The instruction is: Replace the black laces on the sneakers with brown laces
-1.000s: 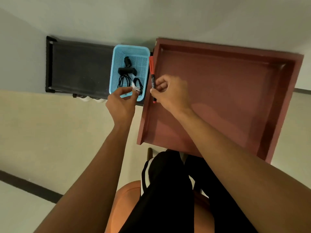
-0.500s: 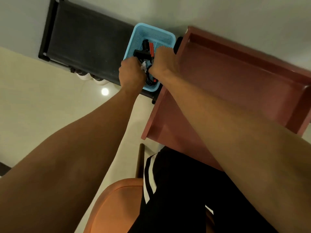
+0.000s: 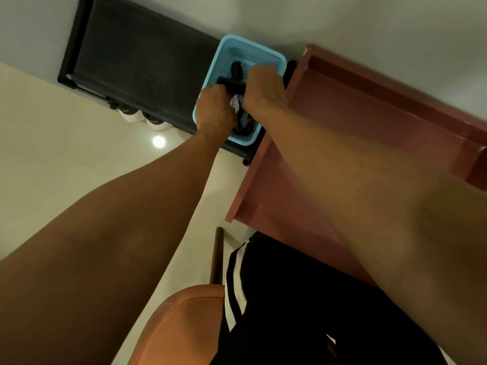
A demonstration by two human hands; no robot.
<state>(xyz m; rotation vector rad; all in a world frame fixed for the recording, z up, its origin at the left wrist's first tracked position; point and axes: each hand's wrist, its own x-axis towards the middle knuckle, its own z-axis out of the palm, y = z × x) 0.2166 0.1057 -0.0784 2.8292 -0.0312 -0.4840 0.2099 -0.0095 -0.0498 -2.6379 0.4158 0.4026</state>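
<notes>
Early days: left hand and right hand are digging in the blue basket, grip hidden, cannot tell, while the sneakers are waiting untouched under the black rack.

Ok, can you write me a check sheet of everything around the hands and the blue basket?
Surface: reddish-brown table with a raised rim; black rack beside it.
Job's things: sneakers, white soles showing under the rack; brown laces nothing seen.
Clutter: blue basket on the rack, holding a black gadget and a white crumpled thing.
Grippers: left hand and right hand reach into the basket; fingers hidden.
Cables: black cords in the basket; laces or cables, cannot tell.
Surroundings: pale floor, grey wall, orange chair.
</notes>
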